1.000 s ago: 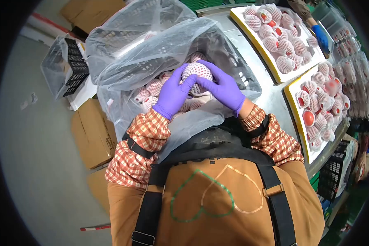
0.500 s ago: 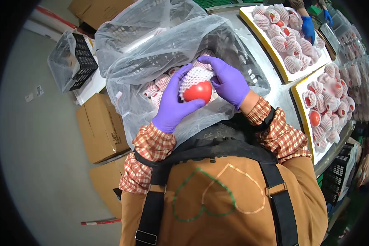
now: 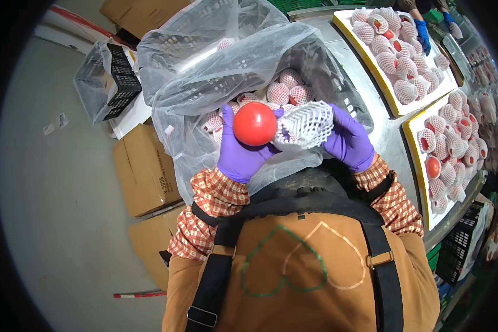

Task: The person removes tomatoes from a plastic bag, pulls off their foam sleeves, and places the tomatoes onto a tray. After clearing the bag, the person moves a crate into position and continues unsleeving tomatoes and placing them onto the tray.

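Observation:
A smooth red tomato (image 3: 254, 123) rests bare in my left hand (image 3: 237, 156), which wears a purple glove and curls round it from below. My right hand (image 3: 348, 138), gloved the same, pinches the far end of a white foam net sleeve (image 3: 305, 128). That sleeve stretches sideways between my hands, off the tomato, its left end close to my left fingers. Beneath them, a crate lined with clear plastic (image 3: 174, 119) holds several tomatoes in foam nets (image 3: 286, 87).
Two yellow-edged white trays (image 3: 365, 71) of netted tomatoes stand to the right; one bare-looking tomato (image 3: 432, 167) shows in the nearer. A co-worker's blue-gloved hand (image 3: 422, 36) is beside the far tray. Cardboard boxes (image 3: 141, 171) and a black crate (image 3: 122, 82) stand left.
The foam net has come off the tomato. My right hand has moved right and down with the net, while my left hand keeps the tomato.

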Available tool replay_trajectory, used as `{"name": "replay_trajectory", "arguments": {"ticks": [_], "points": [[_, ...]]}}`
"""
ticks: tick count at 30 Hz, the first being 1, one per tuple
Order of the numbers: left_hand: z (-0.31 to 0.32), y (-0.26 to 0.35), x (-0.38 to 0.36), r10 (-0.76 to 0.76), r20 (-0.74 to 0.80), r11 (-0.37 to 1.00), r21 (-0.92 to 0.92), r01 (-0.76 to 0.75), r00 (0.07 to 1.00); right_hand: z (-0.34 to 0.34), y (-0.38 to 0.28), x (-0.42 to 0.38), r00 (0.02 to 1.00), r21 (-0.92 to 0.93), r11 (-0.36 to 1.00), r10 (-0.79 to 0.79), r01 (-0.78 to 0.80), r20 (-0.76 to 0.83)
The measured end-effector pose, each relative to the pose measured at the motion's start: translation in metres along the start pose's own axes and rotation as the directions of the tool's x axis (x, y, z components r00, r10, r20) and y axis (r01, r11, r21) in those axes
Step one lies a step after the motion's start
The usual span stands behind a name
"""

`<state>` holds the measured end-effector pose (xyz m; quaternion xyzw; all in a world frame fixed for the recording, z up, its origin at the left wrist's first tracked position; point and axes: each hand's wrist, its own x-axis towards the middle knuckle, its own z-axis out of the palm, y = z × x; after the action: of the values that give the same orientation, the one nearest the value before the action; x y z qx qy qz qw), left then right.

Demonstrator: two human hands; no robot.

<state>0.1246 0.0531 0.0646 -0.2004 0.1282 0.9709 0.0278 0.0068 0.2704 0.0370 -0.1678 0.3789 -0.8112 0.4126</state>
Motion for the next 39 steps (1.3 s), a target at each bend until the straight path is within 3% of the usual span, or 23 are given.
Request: {"name": "replay_trajectory", "arguments": {"ticks": [1, 2, 3, 4, 6, 7, 8, 10, 12, 14, 16, 19, 22, 23, 25, 26, 28, 29, 31, 32, 34, 36, 39], "points": [[0.001, -0.003, 0.000, -0.037, 0.058, 0.999, -0.026, 0.039, 0.998, 0.007, 0.002, 0.007, 0.998, 0.329, 0.942, 0.058, -0.063, 0.025], [0.003, -0.007, -0.001, -0.038, 0.052, 0.999, -0.031, 0.039, 0.998, 0.013, 0.003, 0.012, 0.992, 0.621, 0.774, 0.105, -0.122, 0.065], [0.005, -0.011, -0.001, -0.057, -0.007, 0.998, -0.017, 0.057, 0.998, 0.015, 0.003, 0.013, 0.987, 0.717, 0.678, 0.123, -0.162, 0.106], [0.007, -0.014, -0.003, -0.078, -0.064, 0.997, -0.004, 0.078, 0.995, 0.018, 0.002, 0.013, 0.987, 0.718, 0.678, 0.124, -0.160, 0.103], [0.004, -0.017, -0.005, -0.084, -0.046, 0.996, 0.008, 0.084, 0.995, 0.024, -0.002, 0.014, 0.995, 0.602, 0.794, 0.045, -0.091, 0.091], [-0.004, -0.019, -0.002, -0.040, -0.071, 0.995, 0.093, 0.047, 0.997, 0.029, -0.008, 0.013, 0.998, 0.471, 0.880, 0.028, -0.054, 0.062], [-0.010, -0.021, 0.000, 0.005, -0.093, 0.984, 0.179, 0.012, 0.996, 0.031, -0.012, 0.012, 0.998, 0.470, 0.881, 0.025, -0.048, 0.055], [-0.010, -0.023, -0.001, 0.020, -0.056, 0.986, 0.167, -0.010, 0.998, 0.031, -0.019, 0.012, 0.996, 0.151, 0.987, -0.046, 0.058, -0.082], [-0.002, -0.025, -0.004, 0.219, 0.063, 0.821, 0.527, -0.219, 0.974, 0.015, -0.006, 0.017, 0.980, 0.030, 0.986, -0.160, 0.164, -0.115], [0.013, -0.026, -0.007, 0.279, 0.073, 0.758, 0.595, -0.266, 0.957, 0.009, -0.001, 0.011, 0.909, -0.507, 0.820, -0.387, 0.264, -0.152], [0.020, -0.024, -0.006, 0.270, 0.127, 0.528, 0.809, -0.257, 0.954, 0.019, 0.005, 0.010, 0.932, -0.549, 0.784, -0.363, 0.288, -0.029], [0.030, -0.029, -0.001, 0.191, 0.144, 0.595, 0.769, -0.231, 0.971, 0.050, -0.007, 0.005, 0.901, -0.805, 0.430, -0.331, 0.408, 0.280], [0.038, -0.039, -0.001, 0.202, 0.192, 0.623, 0.732, -0.277, 0.960, 0.032, 0.000, 0.004, 0.852, -0.852, 0.314, -0.460, 0.419, 0.250], [0.043, -0.037, -0.004, 0.137, 0.194, 0.558, 0.795, -0.238, 0.971, 0.027, 0.001, 0.003, 0.849, -0.860, 0.300, -0.467, 0.413, 0.246], [0.049, -0.028, -0.006, 0.065, 0.147, 0.418, 0.894, -0.161, 0.987, 0.022, -0.002, -0.002, 0.908, -0.524, 0.775, -0.418, 0.353, -0.007], [0.044, -0.015, -0.001, 0.046, 0.165, 0.419, 0.892, -0.169, 0.985, 0.022, -0.009, -0.005, 0.901, -0.539, 0.763, -0.433, 0.358, -0.015], [0.031, 0.003, 0.023, 0.000, 0.100, 0.423, 0.901, -0.091, 0.995, 0.024, -0.030, -0.014, 0.980, -0.108, 0.982, -0.169, 0.157, -0.107], [0.028, -0.006, 0.036, -0.031, 0.130, 0.424, 0.900, -0.105, 0.991, 0.023, -0.033, -0.018, 0.989, -0.108, 0.988, -0.119, 0.109, -0.086], [0.021, -0.029, 0.048, -0.019, -0.047, 0.715, 0.698, 0.047, 0.999, 0.020, -0.034, -0.023, 0.997, 0.005, 0.997, -0.073, 0.073, -0.012], [0.024, -0.037, 0.052, -0.045, -0.026, 0.711, 0.702, 0.050, 0.999, 0.012, -0.033, -0.024, 0.999, 0.015, 0.999, -0.041, 0.041, 0.027], [0.033, -0.047, 0.059, -0.148, 0.263, 0.752, 0.656, -0.065, 0.953, 0.006, -0.041, -0.026, 0.999, 0.046, 0.998, -0.036, 0.034, 0.034], [0.043, -0.051, 0.069, -0.162, 0.221, 0.764, 0.645, -0.020, 0.962, -0.001, -0.050, -0.026, 0.998, 0.086, 0.996, -0.022, 0.017, 0.058], [0.049, -0.057, 0.081, -0.082, 0.218, 0.663, 0.741, -0.110, 0.973, -0.014, -0.068, -0.026, 0.996, 0.078, 0.996, -0.046, 0.040, 0.080]]}}
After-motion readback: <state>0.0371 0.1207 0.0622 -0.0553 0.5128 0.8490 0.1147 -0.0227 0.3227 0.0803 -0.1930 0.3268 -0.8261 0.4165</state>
